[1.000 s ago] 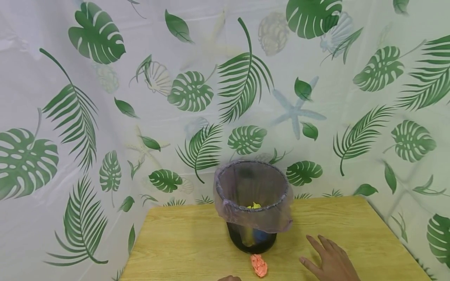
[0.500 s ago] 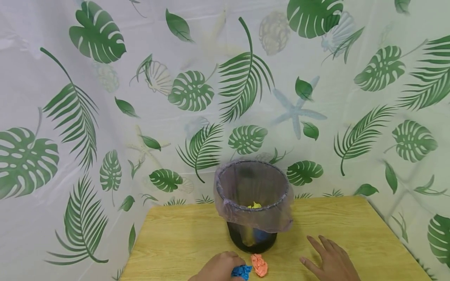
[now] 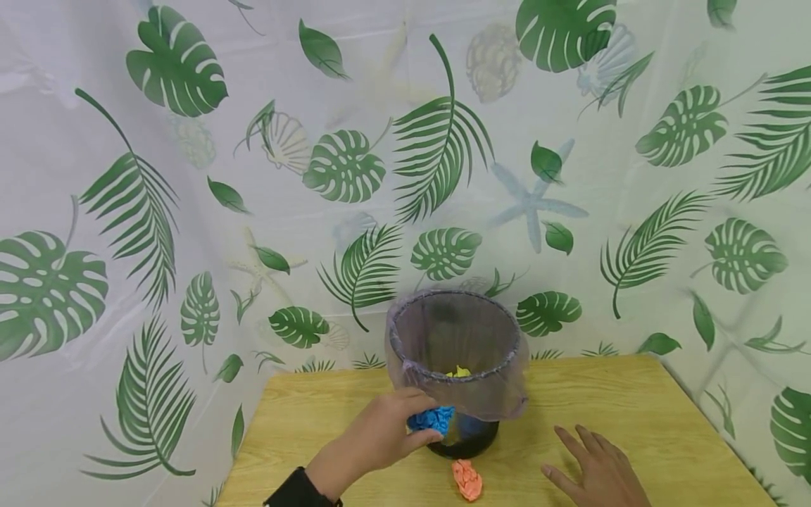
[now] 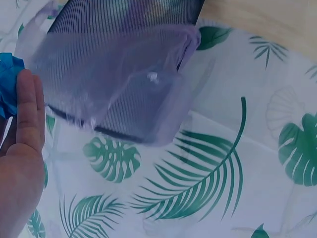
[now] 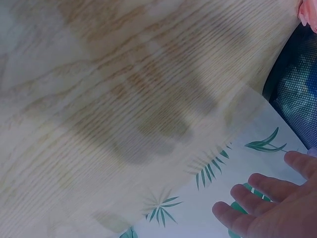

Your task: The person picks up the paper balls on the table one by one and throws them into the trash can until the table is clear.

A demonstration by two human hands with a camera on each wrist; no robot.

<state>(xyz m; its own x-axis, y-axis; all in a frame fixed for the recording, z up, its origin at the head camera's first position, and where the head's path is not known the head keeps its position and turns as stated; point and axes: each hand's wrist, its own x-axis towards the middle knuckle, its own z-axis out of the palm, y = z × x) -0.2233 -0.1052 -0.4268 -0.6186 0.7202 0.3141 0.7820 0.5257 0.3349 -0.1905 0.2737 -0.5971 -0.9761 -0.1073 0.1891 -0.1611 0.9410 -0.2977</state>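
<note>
My left hand (image 3: 388,428) pinches a crumpled blue paper ball (image 3: 432,420) between thumb and fingers, in front of the wastebasket (image 3: 453,405). In the left wrist view the blue paper ball (image 4: 9,84) shows at the left edge, beside the basket's bag-covered side. The dark mesh wastebasket wears a thin purple bag (image 3: 405,380) folded over its rim, and a yellow crumpled paper (image 3: 459,372) shows inside. A crumpled orange paper ball (image 3: 467,480) lies on the table before the basket. Over the table's right side my right hand (image 3: 602,468) holds nothing, its fingers spread.
The wood-grain table (image 3: 317,422) ends at a white leaf-printed sheet (image 3: 355,267), which hangs behind it and on both sides. The basket stands near the table's back edge. A dark cuff (image 3: 300,491) covers the left wrist.
From below the frame, my left hand has come in with the blue paper ball and risen toward the basket's front. The right hand and orange paper ball stay in place.
</note>
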